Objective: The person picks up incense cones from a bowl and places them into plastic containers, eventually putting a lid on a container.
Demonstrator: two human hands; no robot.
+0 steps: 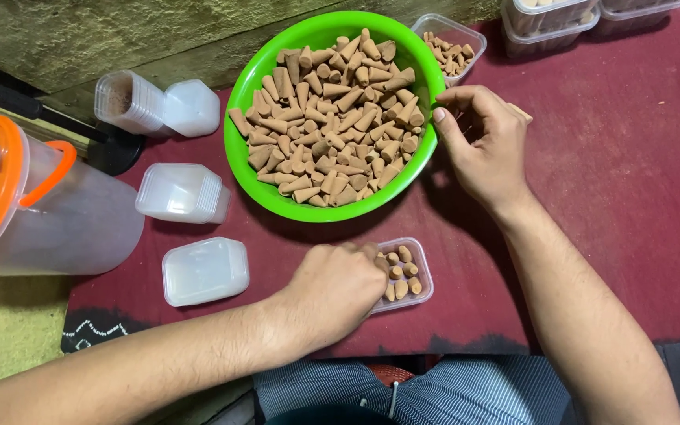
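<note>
The left hand, fingers curled shut, was setting cones into the small clear box at its fingertips, while the right hand, fingers bent around gathered cones, rested beside the green bowl; continued filling would apparently require upright placement.

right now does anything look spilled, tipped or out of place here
One stack of small clear boxes lies tipped on its side beside the green bowl. No cones have spilled onto the red cloth; they sit in the bowl and the small boxes.
</note>
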